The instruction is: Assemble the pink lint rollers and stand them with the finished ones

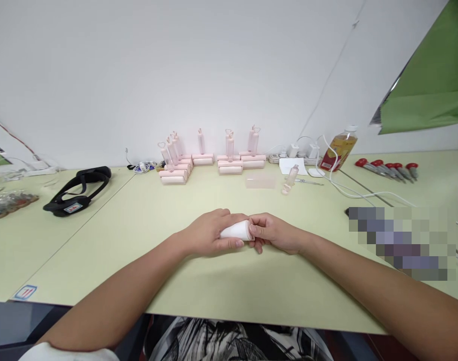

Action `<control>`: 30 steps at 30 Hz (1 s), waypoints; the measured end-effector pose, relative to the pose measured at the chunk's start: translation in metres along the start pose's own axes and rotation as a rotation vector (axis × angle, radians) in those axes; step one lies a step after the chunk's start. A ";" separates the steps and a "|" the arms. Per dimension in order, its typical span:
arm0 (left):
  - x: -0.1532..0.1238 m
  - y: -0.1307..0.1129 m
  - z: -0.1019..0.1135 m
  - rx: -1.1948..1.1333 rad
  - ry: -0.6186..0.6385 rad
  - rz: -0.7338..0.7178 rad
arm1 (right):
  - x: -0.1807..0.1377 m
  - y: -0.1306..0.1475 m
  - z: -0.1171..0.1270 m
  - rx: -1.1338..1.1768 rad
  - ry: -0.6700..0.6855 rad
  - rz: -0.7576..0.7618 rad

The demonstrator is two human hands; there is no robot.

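Note:
A white lint roller roll [235,231] with a pink end lies sideways between my hands, just above or on the tabletop. My left hand [210,231] wraps round its left part, with the thumb along the near side. At its right end, my right hand [273,232] pinches the pink rim with thumb and fingers. Beyond the hands lies a translucent pink cover [260,181]. Right of that cover is a loose clear pink handle [290,178].
Assembled pink lint rollers [230,169] stand in groups along the wall. At right are a drink bottle [339,149], white cables [337,185] and red-handled screwdrivers [387,170]. A black headset strap [78,193] lies at left. A pixelated patch [402,245] hides something at right.

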State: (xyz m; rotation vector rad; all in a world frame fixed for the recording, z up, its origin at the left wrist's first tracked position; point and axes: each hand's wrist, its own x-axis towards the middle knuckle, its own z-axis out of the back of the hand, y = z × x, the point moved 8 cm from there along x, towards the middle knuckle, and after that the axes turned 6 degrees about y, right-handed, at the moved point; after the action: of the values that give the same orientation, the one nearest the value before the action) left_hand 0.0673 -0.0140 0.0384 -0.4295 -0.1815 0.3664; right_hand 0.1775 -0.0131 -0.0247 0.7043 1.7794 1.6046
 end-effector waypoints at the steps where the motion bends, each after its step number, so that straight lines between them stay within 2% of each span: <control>1: 0.000 0.000 0.000 -0.009 0.002 0.003 | 0.000 0.000 0.000 0.002 0.000 -0.001; 6: -0.001 0.003 0.001 -0.052 0.012 0.051 | 0.000 -0.001 0.000 -0.004 0.010 0.001; 13: 0.000 0.000 -0.002 -0.062 -0.014 0.034 | -0.002 0.009 -0.004 -0.118 0.027 0.048; 24: 0.000 0.009 -0.004 0.025 -0.001 0.137 | -0.002 0.017 0.000 -0.320 -0.100 0.180; 30: 0.000 0.007 -0.003 0.039 0.010 0.160 | -0.004 0.021 0.001 -0.448 -0.124 0.266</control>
State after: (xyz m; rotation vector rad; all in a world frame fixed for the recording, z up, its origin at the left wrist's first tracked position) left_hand 0.0664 -0.0094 0.0330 -0.4081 -0.1304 0.5244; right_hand 0.1805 -0.0131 -0.0033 0.8225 1.2117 1.9987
